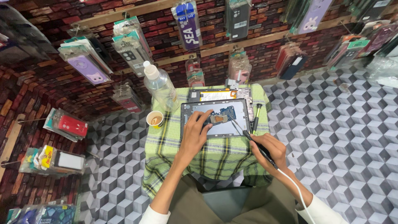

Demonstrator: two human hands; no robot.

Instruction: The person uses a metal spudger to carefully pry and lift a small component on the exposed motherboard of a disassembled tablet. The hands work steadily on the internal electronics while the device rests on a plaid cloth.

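Nearest the camera, the person's lap and two forearms in white cuffs extend toward a small table covered with a green plaid cloth.

The right hand is closed around a black pen-shaped tool, probably a soldering iron, held like a pencil. A white cable runs from its rear end back past the wrist. The thin metal tip slants up and to the left, reaching over the opened device.

The left hand rests on the lower left part of an opened tablet with its back cover off. The fingers are spread narrowly and bent, the fingertips pressing beside a blue circuit board and a small brown flex part next to it. The hand grips nothing; it presses the tablet flat.

The tablet lies in the middle of the cloth, long side toward the person. Just right of it a green-handled screwdriver lies on the cloth.

Behind the tablet, touching its far edge, lies a second dismantled device frame with an orange strip.

At the table's left edge stands a small paper cup, and behind it a clear plastic bottle with a white cap.

Beyond, packaged phone cases hang on a brick-patterned wall.
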